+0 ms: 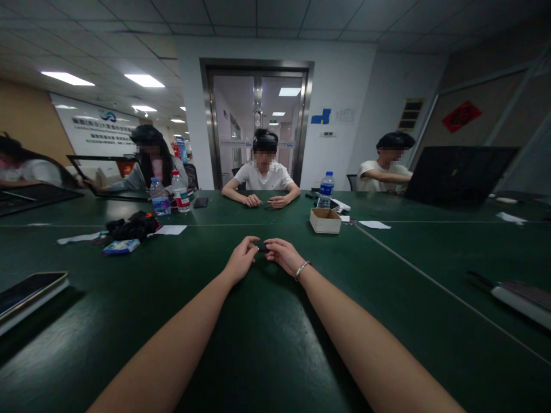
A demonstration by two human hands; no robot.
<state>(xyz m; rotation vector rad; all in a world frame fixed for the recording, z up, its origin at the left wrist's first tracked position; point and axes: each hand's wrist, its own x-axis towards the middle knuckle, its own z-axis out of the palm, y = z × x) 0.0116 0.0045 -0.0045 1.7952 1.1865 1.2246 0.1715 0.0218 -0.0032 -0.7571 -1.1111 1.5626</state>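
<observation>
Both my hands meet above the dark green table (232, 344), straight ahead of me. Between their fingertips is a small dark object (262, 248), too small and dim to name. My left hand (241, 259) has its thumb and index finger at the object's left side, fingers curved. From the right, my right hand (284, 256) pinches the object, its fingers bent and partly covering it. A silvery bracelet (302, 269) circles my right wrist.
A small open cardboard box (326, 221) stands beyond my right hand, near a water bottle (326, 189). To the left lie a black bundle (132, 226) and a blue-white packet (121, 246). A phone (32, 295) is at the left edge. Across the table sits a person (262, 175).
</observation>
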